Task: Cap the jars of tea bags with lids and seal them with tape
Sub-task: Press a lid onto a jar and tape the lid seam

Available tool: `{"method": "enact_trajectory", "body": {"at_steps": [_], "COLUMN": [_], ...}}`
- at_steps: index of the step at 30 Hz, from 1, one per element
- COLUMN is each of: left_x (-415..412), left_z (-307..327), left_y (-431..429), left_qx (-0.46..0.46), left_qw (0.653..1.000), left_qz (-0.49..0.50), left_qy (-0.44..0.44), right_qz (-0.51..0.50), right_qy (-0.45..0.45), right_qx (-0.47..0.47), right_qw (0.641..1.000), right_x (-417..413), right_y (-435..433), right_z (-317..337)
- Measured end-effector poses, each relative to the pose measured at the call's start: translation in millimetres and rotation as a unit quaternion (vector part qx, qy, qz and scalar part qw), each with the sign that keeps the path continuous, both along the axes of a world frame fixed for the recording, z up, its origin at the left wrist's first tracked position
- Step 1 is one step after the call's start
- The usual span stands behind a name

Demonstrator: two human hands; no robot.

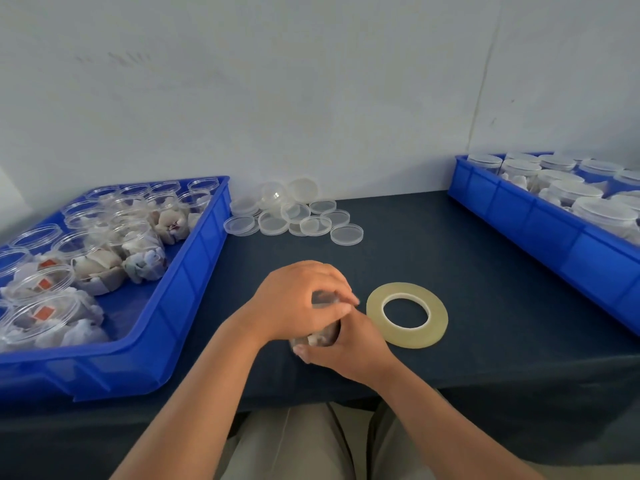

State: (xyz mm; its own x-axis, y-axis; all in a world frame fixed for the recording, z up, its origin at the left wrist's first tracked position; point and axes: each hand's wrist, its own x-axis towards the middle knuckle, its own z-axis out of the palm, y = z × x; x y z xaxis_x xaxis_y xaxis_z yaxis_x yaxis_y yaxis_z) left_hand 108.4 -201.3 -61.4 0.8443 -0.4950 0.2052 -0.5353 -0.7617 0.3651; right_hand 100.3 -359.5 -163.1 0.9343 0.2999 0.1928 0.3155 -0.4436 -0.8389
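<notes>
- One clear plastic jar of tea bags (322, 336) sits at the near middle of the dark-clothed table (450, 258), with the left hand (298, 299) curled over its top and the right hand (349, 348) gripping its lower side.
- Risk: a lid seated crooked under that grip would likely leave a gap.
- Yellowish ring of tape (407, 315) lies just right of the jar; loose clear round lids (294, 216) lie far.

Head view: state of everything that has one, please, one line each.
jar: held between both grips, top hidden.
left grip: curled over jar top.
right grip: wrapped round jar's side.
tape roll: flat on table, untouched.
loose lids: piled, on no jar.
left-bin jars: uncapped, filled.
right-bin jars: capped.
</notes>
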Motion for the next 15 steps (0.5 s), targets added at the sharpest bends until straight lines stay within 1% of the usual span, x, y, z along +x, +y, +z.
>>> {"method": "enact_trajectory", "body": {"at_steps": [3, 6, 9, 12, 15], "left_x": [4, 5, 1, 1, 7], "left_z": [1, -4, -14, -24, -35], "left_y": [5, 2, -3, 4, 29], "left_qx": [-0.015, -0.037, -0.074, -0.15, -0.182], "left_qw": [0.999, 0.998, 0.997, 0.986, 0.98], "left_qz": [-0.02, -0.014, 0.016, 0.055, 0.074], "left_qy": [0.031, 0.039, 0.004, -0.042, -0.004], "right_qz": [0.012, 0.045, 0.043, 0.03, 0.018], "right_qy": [0.019, 0.054, 0.053, 0.056, 0.059], "right_qx": [0.025, 0.082, 0.121, 0.126, 0.123], "right_qw": [0.999, 0.994, 0.99, 0.99, 0.991], "right_x": [-2, 0, 1, 3, 3], "right_y": [-1, 1, 3, 3, 3], "right_z": [5, 10, 10, 7, 4]}}
